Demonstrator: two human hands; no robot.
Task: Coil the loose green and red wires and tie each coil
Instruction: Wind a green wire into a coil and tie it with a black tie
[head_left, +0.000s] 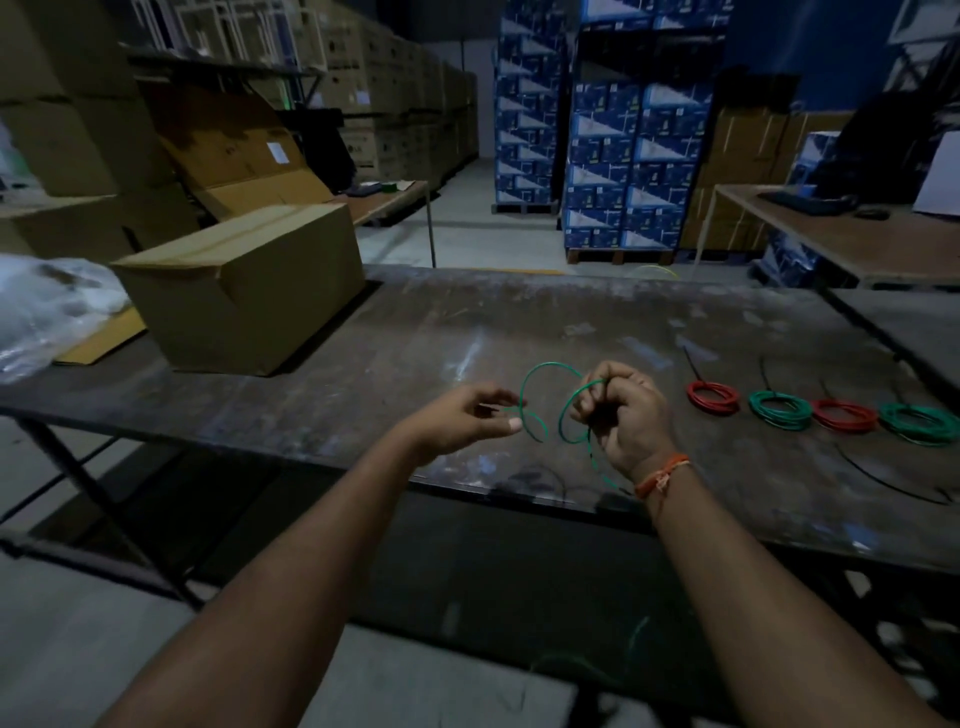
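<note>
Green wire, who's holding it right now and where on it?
The right hand grips the green wire where its loops gather; the left hand pinches it further along. The rest trails off the table.

A closed cardboard box (244, 286) sits on a worn, dusty worktable (415, 332) beside crumpled clear plastic (47, 306) at the left edge, as stacks of blue cartons (618, 156) on pallets and brown cartons (395, 88) line the dim warehouse aisle behind
</note>
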